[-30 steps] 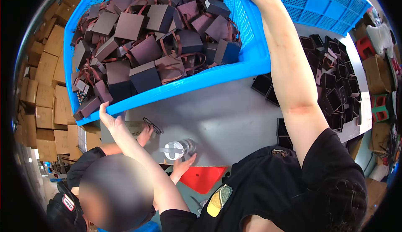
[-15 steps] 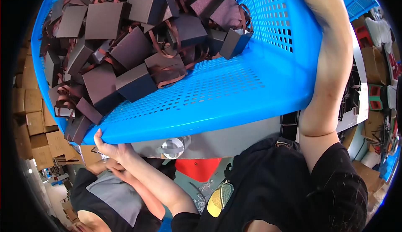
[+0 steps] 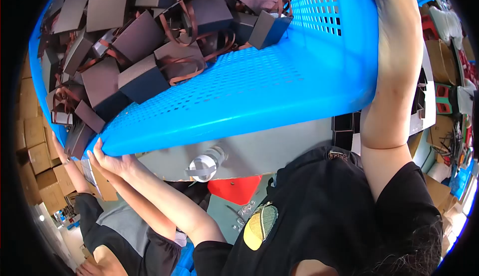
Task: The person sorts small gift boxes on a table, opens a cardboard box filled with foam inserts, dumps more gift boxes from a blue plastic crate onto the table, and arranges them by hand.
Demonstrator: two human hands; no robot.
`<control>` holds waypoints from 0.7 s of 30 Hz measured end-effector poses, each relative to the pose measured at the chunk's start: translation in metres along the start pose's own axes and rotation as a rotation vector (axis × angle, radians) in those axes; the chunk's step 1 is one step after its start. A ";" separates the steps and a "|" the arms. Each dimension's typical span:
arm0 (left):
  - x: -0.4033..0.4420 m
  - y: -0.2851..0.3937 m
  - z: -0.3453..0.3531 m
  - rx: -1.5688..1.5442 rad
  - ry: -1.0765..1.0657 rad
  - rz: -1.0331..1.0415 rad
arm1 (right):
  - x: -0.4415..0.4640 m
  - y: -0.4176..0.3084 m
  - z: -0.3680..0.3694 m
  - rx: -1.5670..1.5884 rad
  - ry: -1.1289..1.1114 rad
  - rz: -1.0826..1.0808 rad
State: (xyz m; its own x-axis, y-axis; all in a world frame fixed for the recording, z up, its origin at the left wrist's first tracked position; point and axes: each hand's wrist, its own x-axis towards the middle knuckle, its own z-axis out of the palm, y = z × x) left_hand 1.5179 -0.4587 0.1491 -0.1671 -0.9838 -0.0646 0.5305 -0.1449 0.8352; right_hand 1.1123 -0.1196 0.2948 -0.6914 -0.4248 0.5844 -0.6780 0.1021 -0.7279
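Observation:
A large blue plastic basket (image 3: 239,126) with perforated walls is tilted up in front of me. Heaped in its left and far part are many small dark brown box-shaped packages (image 3: 112,6) with brown ribbon loops. At the basket's near left corner, my left hand (image 3: 117,165) is closed on the rim. My right forearm (image 3: 396,71) runs up along the basket's right side; the right hand itself is beyond the top of the view. A co-worker's hand (image 3: 62,154) is at the basket's left edge, and that person's other arm crosses behind my left wrist.
Below the basket is a grey table (image 3: 279,144) with a roll of clear tape (image 3: 203,167) near its edge. A red stool seat (image 3: 234,188) shows under it. Cardboard boxes (image 3: 37,131) are stacked at left. Dark trays (image 3: 344,139) lie at right.
The basket with its packages has shifted left and up in view, my left hand moving with it. The co-worker's hands, together beside the basket before, have spread and come up to its left corner.

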 end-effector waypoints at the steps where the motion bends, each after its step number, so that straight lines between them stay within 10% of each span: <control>1: -0.012 -0.001 0.013 0.028 0.025 -0.014 | 0.002 0.002 0.001 -0.045 0.023 -0.015; 13: -0.098 -0.032 0.052 -0.027 -0.071 -0.266 | -0.007 0.022 0.010 -0.298 0.138 0.217; 15: -0.120 -0.043 0.074 -0.348 -0.245 -0.856 | -0.015 0.010 0.013 -0.140 0.156 0.311; 17: -0.125 -0.052 0.108 -1.375 0.340 -1.843 | -0.025 0.006 0.018 -0.077 0.217 0.285; 21: -0.138 -0.057 0.135 -1.494 0.566 -2.118 | -0.037 0.002 0.015 -0.127 0.261 0.285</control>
State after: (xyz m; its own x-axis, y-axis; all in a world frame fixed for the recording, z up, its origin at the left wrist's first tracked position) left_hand 1.3986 -0.3005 0.1842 -0.8913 0.4471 -0.0757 0.0384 -0.0920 -0.9950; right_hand 1.1403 -0.1173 0.2658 -0.8853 -0.1224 0.4486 -0.4638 0.3001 -0.8336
